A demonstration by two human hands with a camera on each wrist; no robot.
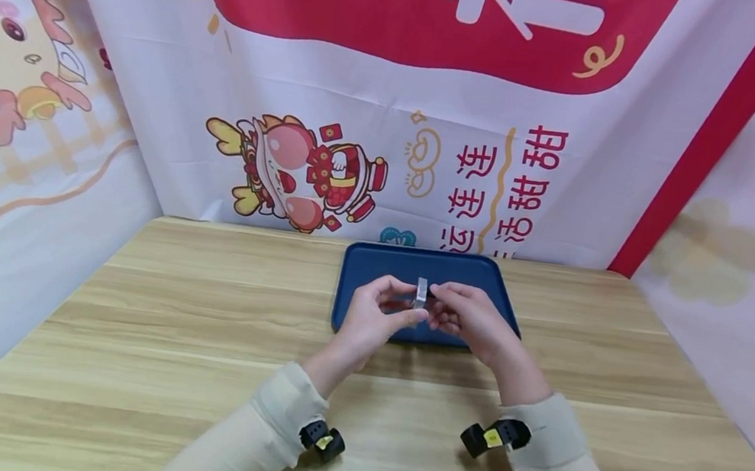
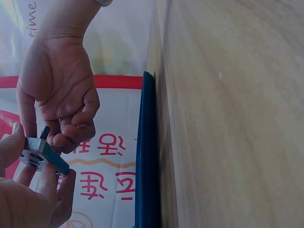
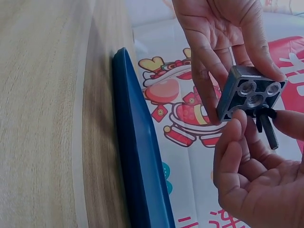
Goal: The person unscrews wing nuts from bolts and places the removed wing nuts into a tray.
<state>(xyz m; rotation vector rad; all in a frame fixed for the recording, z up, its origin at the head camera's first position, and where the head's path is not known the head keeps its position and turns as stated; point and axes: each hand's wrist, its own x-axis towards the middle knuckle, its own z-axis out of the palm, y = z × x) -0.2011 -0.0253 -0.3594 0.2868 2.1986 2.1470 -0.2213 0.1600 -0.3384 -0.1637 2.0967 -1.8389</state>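
Note:
My left hand grips a small square metal block by its edges, between thumb and fingers, above the blue tray. Round holes show in the block's face in the right wrist view. A threaded bolt sticks out from one corner of that face. Around the bolt's base, against the block, is a small black piece that looks like a wing nut. My right hand pinches this black piece between thumb and forefinger, its other fingers curled below. In the left wrist view the bolt points toward the right palm.
The tray lies on a wood-grain table, its far rim close to the back edge. A printed cloth hangs behind the table, with more cloth at both sides. Each sleeve cuff carries a strapped black wrist camera.

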